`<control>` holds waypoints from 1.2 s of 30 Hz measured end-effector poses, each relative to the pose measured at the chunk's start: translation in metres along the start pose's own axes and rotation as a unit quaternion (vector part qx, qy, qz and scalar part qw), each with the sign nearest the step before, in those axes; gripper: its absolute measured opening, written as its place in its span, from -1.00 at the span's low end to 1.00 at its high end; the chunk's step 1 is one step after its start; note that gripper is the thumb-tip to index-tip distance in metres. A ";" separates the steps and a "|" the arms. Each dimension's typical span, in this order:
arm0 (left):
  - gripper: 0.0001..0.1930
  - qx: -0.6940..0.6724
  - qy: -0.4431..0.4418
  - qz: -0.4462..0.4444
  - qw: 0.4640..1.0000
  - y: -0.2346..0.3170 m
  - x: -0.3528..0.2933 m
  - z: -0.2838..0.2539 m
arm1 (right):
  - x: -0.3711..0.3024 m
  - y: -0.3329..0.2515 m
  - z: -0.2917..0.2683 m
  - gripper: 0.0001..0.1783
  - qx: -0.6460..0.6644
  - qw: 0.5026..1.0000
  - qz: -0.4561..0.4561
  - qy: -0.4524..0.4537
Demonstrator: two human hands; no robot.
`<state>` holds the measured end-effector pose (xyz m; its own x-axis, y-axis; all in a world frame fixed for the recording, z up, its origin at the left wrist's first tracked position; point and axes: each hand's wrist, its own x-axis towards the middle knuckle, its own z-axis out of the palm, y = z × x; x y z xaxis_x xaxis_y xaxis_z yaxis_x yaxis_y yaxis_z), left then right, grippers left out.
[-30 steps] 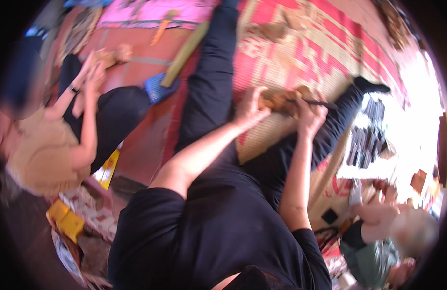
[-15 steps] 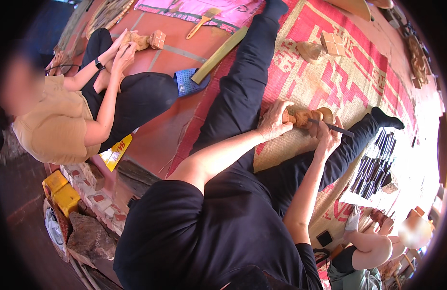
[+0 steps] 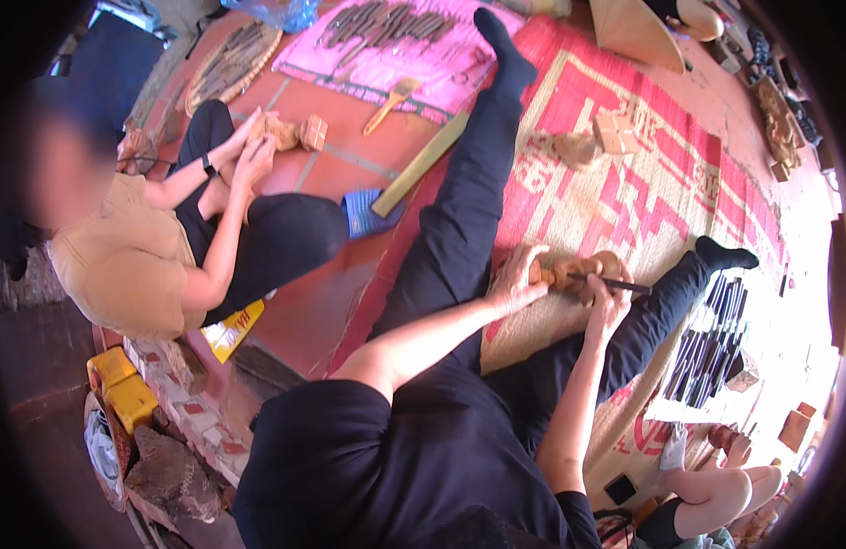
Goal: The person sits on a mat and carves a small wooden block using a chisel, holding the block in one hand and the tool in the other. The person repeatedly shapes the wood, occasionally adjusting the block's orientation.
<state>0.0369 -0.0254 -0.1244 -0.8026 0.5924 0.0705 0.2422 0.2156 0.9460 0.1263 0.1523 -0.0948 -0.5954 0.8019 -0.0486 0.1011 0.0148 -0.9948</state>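
Between my legs lies a carved wooden figure (image 3: pixel 606 263), light brown with rounded forms, resting on the patterned mat (image 3: pixel 524 334). My left hand (image 3: pixel 519 282) is closed around its left end. In my right hand (image 3: pixel 608 306) is a slim dark carving chisel (image 3: pixel 637 288), its tip against the middle of the figure. Part of the chisel is hidden by my fingers. Farther out on the mat stands another wooden piece with a block-shaped base (image 3: pixel 615 134).
At left a seated person (image 3: pixel 121 238) holds a similar carving (image 3: pixel 290 133). Dark chisels lie in rows at right (image 3: pixel 706 343) and on a pink cloth (image 3: pixel 350 69). A brush (image 3: pixel 391 105), a wooden strip (image 3: pixel 421 165) and a blue sandal (image 3: pixel 361 212) are nearby. Another person's legs (image 3: pixel 716 494) show lower right.
The view has tilted, so the scene sits lower and more of the pink cloth shows. The chisel lies at a flatter angle across the figure. My left hand keeps its hold.
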 end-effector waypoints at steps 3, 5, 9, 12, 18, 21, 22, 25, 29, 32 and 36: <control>-0.32 0.004 -0.009 -0.009 1.000 0.003 0.002 -0.001 | 0.012 0.033 -0.012 -0.35 0.008 0.998 -0.034 0.047; -0.34 0.008 -0.007 -0.012 1.000 0.005 0.000 -0.001 | 0.011 0.024 -0.013 -0.35 -0.058 0.996 -0.024 0.064; -0.35 0.026 -0.006 -0.016 1.000 0.004 0.001 -0.002 | 0.001 0.014 0.001 -0.39 0.149 0.988 0.035 -0.007; -0.35 0.031 -0.010 -0.022 0.999 0.004 0.002 -0.001 | 0.007 0.027 -0.005 -0.36 0.003 0.999 -0.047 0.018; -0.36 0.015 -0.011 -0.031 0.999 0.007 0.001 -0.001 | 0.009 0.029 -0.011 -0.40 0.020 0.998 -0.011 0.057; -0.36 0.023 -0.008 -0.024 0.999 0.006 0.002 -0.001 | 0.003 0.016 0.002 -0.32 0.056 0.997 -0.047 0.014; -0.37 0.029 -0.001 -0.018 0.999 0.006 0.003 -0.001 | 0.005 0.015 0.002 -0.32 0.019 0.998 -0.052 0.015; -0.37 0.030 0.005 -0.014 0.999 0.005 0.001 0.000 | 0.008 0.016 -0.005 -0.39 0.018 0.999 0.015 0.043; -0.37 0.027 0.000 -0.022 0.999 0.004 0.001 0.000 | 0.001 0.008 0.000 -0.38 0.067 0.997 0.019 0.017; -0.36 0.042 0.006 -0.008 0.999 0.003 0.004 0.000 | 0.007 0.029 -0.007 -0.50 0.002 0.999 -0.015 0.037; -0.37 0.032 0.000 -0.019 0.999 0.006 0.003 -0.001 | 0.007 0.031 -0.009 -0.35 0.023 0.997 -0.019 0.075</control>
<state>0.0352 -0.0236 -0.1181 -0.8116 0.5831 0.0355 0.2459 0.2860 0.9261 0.1323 0.1637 -0.1248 -0.4725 0.8813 -0.0008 0.0431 0.0221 -0.9988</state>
